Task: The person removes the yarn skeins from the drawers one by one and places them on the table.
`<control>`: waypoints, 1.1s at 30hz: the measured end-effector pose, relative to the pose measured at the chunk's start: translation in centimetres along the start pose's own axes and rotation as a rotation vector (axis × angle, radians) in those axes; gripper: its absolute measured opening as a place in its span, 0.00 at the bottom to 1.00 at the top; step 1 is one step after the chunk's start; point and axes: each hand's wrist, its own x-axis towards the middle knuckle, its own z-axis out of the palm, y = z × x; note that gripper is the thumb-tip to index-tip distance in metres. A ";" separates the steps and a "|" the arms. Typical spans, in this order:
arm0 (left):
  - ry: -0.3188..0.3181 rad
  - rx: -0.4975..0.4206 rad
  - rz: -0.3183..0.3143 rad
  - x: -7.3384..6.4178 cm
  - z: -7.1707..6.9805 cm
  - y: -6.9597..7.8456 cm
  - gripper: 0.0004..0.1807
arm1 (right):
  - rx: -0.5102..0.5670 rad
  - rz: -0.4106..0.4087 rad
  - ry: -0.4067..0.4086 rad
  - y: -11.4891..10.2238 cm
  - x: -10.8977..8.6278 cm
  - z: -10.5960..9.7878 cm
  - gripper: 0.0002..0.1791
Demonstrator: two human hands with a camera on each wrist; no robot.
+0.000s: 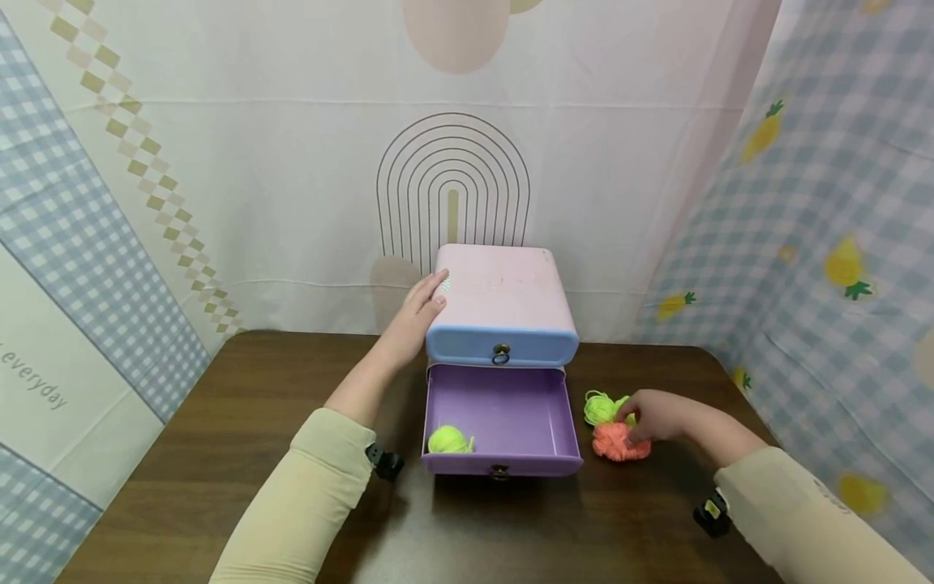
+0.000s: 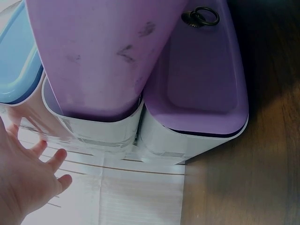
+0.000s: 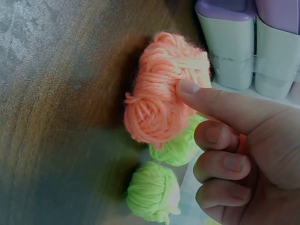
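A small drawer cabinet with a pink top (image 1: 503,284) has a blue upper drawer (image 1: 467,345), pushed in, and a purple drawer (image 1: 503,405), pulled out. Inside the purple drawer, at its front left, lies a yellow-green yarn ball (image 1: 448,440). My left hand (image 1: 412,320) rests against the cabinet's left side, fingers extended. To the right of the drawer, my right hand (image 1: 657,414) pinches an orange yarn ball (image 3: 161,89), the thumb on its surface and the index finger mostly hidden. Two more green yarn balls lie close by, one (image 3: 152,191) apart and one (image 3: 176,147) partly beneath the orange.
Everything stands on a dark brown wooden table (image 1: 182,454). A patterned white cloth (image 1: 292,186) hangs behind it, with checked cloth (image 1: 824,243) along the right side. Another closed purple drawer (image 2: 206,70) shows below the pulled-out one in the left wrist view.
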 end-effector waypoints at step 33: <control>0.002 -0.020 -0.003 -0.1 0.0 0.1 0.30 | 0.029 -0.106 0.022 0.4 -1.4 -1.2 0.14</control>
